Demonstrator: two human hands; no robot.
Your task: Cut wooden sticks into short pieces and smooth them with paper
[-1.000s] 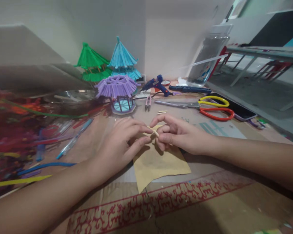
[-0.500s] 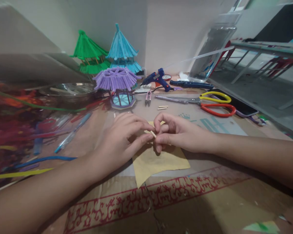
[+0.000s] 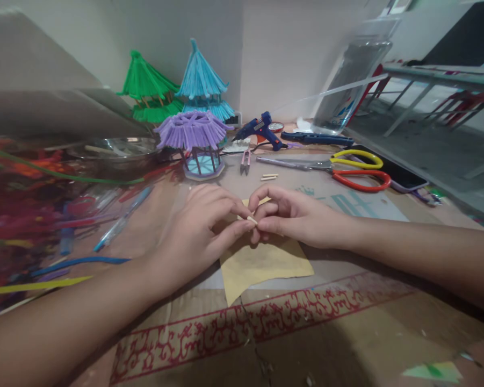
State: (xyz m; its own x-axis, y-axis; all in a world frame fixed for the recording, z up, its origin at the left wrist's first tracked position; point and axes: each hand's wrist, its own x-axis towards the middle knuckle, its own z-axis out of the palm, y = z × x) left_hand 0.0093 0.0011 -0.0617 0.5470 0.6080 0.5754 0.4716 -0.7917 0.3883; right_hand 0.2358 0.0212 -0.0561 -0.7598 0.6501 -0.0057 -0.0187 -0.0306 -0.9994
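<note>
A short pale wooden stick (image 3: pixel 252 220) is pinched between the thumb and fingers of my left hand (image 3: pixel 213 220). My right hand (image 3: pixel 294 215) meets it from the other side, its thumb and curled fingers closed at the stick's right end. Beneath both hands lies a yellow sheet (image 3: pixel 269 266), perhaps sandpaper, with one ragged edge. Just beyond them, two similar short sticks (image 3: pixel 269 177) rest on the pale mat. My fingers partly hide the held piece.
Behind stand a purple pavilion model (image 3: pixel 195 137), blue (image 3: pixel 201 75) and green (image 3: pixel 147 80) ones, and a glue gun (image 3: pixel 261 130). Scissors (image 3: pixel 338 165), thread snips (image 3: pixel 245 161), a cutter (image 3: pixel 318 139) and a phone (image 3: pixel 403 174) lie right of them. A metal bowl (image 3: pixel 116 150) and colourful pipe cleaners (image 3: pixel 32 204) fill the left.
My right fingers have shifted slightly left and up around the stick, and the stick now lies flatter. The left hand stays nearly in place.
</note>
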